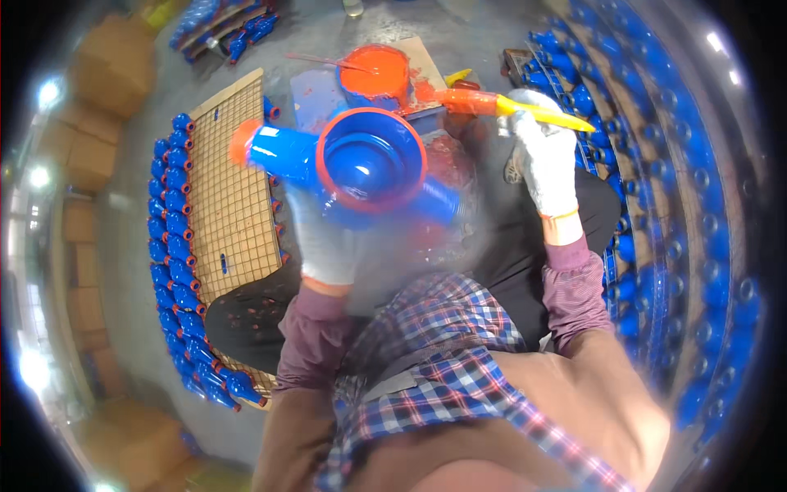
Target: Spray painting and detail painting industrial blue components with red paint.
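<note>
My left hand [324,246], in a white glove, holds up a blue meter-body-like pipe fitting [373,156] from below; its fingers are partly hidden behind it. The wide round opening faces up and has an orange-red rim. The pipe end on the left is orange-red too, while the threaded end on the right shows blue. My right hand [548,160], also gloved, is closed around the yellow handle of a paintbrush [525,108]. Its orange-coated bristles point left, apart from the fitting. Just beyond the fitting stands a tub of orange-red paint [375,75] with a thin stick lying across it.
A grid-covered board [229,184] lies at the left, with rows of blue fittings with orange ends [174,246] beside it. More blue fittings [697,213] fill racks along the right. Cardboard boxes [111,74] stand far left. Paint-smeared cardboard [420,61] lies by the tub.
</note>
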A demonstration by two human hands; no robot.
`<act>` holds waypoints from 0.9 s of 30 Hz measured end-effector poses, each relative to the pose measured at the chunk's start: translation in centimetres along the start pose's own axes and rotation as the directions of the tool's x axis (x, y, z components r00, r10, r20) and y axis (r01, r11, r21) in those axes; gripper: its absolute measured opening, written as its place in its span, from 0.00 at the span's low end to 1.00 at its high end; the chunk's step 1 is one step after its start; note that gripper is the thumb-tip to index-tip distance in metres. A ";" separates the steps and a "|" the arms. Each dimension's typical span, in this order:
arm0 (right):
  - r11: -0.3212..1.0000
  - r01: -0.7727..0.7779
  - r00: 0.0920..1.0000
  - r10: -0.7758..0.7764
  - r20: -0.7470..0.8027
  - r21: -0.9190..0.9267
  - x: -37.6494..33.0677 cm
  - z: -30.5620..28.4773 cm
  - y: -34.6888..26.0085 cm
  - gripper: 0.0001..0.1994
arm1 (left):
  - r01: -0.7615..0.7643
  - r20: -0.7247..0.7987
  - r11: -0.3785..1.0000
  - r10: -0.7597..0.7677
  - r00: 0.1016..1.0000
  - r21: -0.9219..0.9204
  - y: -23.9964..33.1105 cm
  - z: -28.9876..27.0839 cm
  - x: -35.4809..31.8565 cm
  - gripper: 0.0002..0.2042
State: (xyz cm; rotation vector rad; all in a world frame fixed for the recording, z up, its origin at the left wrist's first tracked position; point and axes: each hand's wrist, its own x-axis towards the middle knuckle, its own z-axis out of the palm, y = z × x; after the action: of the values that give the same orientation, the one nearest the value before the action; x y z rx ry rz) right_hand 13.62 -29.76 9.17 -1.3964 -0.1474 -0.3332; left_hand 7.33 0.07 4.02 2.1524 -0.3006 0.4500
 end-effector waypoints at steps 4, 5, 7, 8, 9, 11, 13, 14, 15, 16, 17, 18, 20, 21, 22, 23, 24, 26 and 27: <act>0.998 0.063 0.997 -0.063 -0.039 0.004 0.8 -0.2 -1.7 0.14 | 0.375 0.353 0.771 -0.208 0.912 -0.515 0.9 -1.7 2.3 0.29; 0.998 0.056 0.998 -0.057 -0.029 -0.042 1.1 0.0 -2.0 0.14 | 0.579 0.545 0.058 -0.271 0.793 -0.813 0.9 -1.9 2.9 0.30; 0.991 0.028 0.999 -0.032 -0.027 -0.130 2.0 0.5 -2.2 0.15 | 0.587 0.529 0.184 -0.285 0.799 -0.788 1.2 -1.4 3.7 0.25; 0.993 0.031 0.999 -0.032 -0.002 -0.113 2.4 0.8 -2.0 0.15 | 0.572 0.475 0.365 -0.325 0.818 -0.735 1.4 -1.1 3.9 0.25; 0.984 0.044 0.999 -0.039 0.028 -0.175 3.1 1.2 -1.7 0.15 | 0.676 0.642 -0.077 -0.411 0.648 -0.732 1.3 -0.9 4.5 0.27; 0.926 0.078 0.995 -0.050 0.084 -0.369 4.6 1.7 -0.9 0.16 | 0.789 0.754 0.017 -0.282 0.593 -0.614 1.6 -0.9 4.9 0.30; 0.798 0.170 0.981 -0.079 0.178 -0.578 6.6 2.4 0.5 0.18 | 0.826 0.766 0.302 -0.319 0.558 -0.476 2.1 -0.7 5.3 0.31; 0.728 0.205 0.969 -0.055 0.242 -0.654 7.4 2.8 1.3 0.20 | 0.752 0.747 0.511 -0.280 0.603 -0.415 2.4 -0.6 5.5 0.32; 0.646 0.240 0.954 -0.020 0.298 -0.725 8.0 3.3 2.2 0.22 | 0.646 0.737 0.696 -0.250 0.628 -0.314 2.6 -0.4 5.8 0.33; 0.646 0.253 0.939 0.016 0.345 -0.720 8.3 3.7 3.0 0.23 | 0.502 0.734 0.843 -0.215 0.644 -0.193 2.9 -0.4 6.0 0.34; 0.639 0.240 0.926 0.077 0.371 -0.731 8.4 4.2 3.7 0.24 | 0.320 0.727 0.945 -0.171 0.665 -0.070 3.1 -0.4 6.2 0.35; 0.617 0.196 0.910 0.176 0.376 -0.763 8.3 4.5 4.2 0.25 | 0.177 0.676 0.982 -0.177 0.715 0.069 3.6 -0.2 6.0 0.37; 0.582 0.307 0.878 0.133 0.460 -0.753 7.6 4.8 4.7 0.25 | -0.090 0.634 0.973 -0.065 0.771 0.211 4.3 -0.1 5.7 0.38; 0.553 0.353 0.860 0.126 0.494 -0.755 7.2 4.9 4.7 0.25 | -0.226 0.620 0.933 0.004 0.784 0.279 4.7 0.0 5.5 0.39; 0.560 0.361 0.853 0.126 0.507 -0.746 6.7 4.9 4.6 0.23 | -0.281 0.621 0.902 0.018 0.783 0.327 5.0 0.0 5.5 0.38; 0.568 0.374 0.854 0.097 0.511 -0.733 6.3 4.9 4.2 0.23 | -0.294 0.619 0.892 0.019 0.785 0.344 5.3 0.0 5.5 0.38; 0.578 0.395 0.852 0.061 0.520 -0.714 5.8 4.8 3.8 0.22 | -0.304 0.623 0.880 0.010 0.782 0.366 5.5 -0.1 5.5 0.39; 0.572 0.472 0.841 -0.064 0.537 -0.671 4.7 4.7 3.0 0.18 | -0.310 0.623 0.873 0.010 0.783 0.376 5.8 -0.3 5.6 0.39; 0.573 0.506 0.835 -0.137 0.534 -0.644 4.2 4.6 2.5 0.17 | -0.308 0.621 0.879 0.018 0.784 0.363 5.8 -0.5 5.7 0.39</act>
State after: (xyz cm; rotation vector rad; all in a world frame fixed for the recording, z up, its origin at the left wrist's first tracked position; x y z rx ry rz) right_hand 18.78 -25.49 8.85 -2.3182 -0.7243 -0.4195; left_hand 10.20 -3.16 10.88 2.7066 -0.8240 -0.1186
